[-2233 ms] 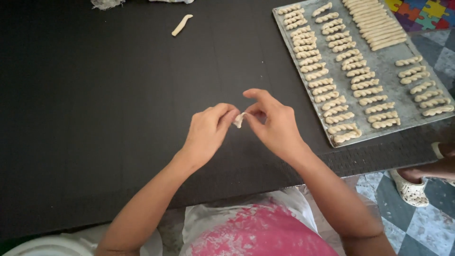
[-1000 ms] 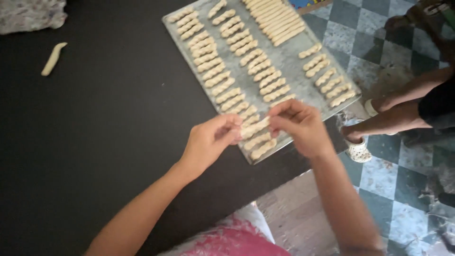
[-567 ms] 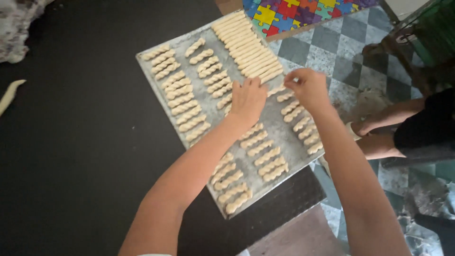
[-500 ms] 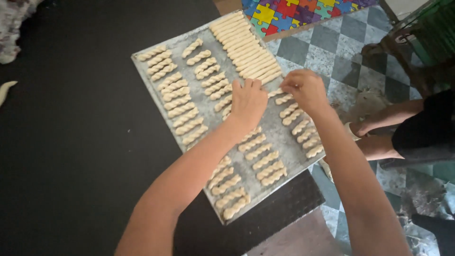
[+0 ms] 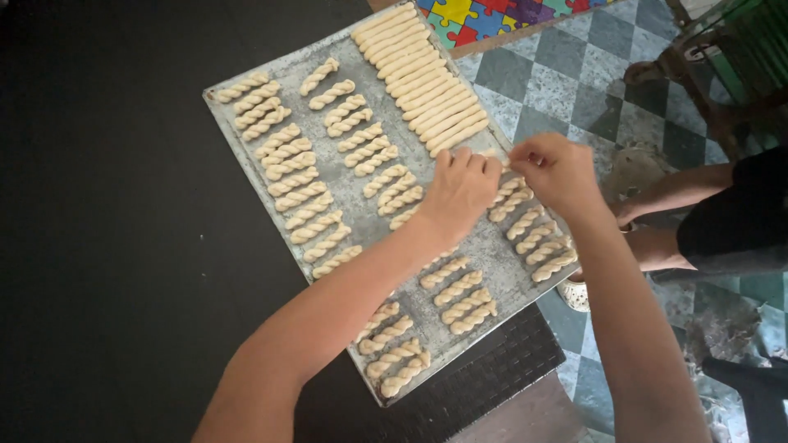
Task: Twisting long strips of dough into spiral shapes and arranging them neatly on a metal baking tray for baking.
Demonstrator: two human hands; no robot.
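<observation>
Over the tray (image 5: 246, 148), both hands pinch one dough twist (image 5: 502, 164), left hand (image 5: 460, 190) and right hand (image 5: 558, 171) lowering it between rows. Tray's mostly full of twists; a few gaps left, I'd say.

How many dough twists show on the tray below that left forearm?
8: four dough twists in a column by the metal tray's near corner, four more beside them toward the right; the left forearm may hide others.
</observation>
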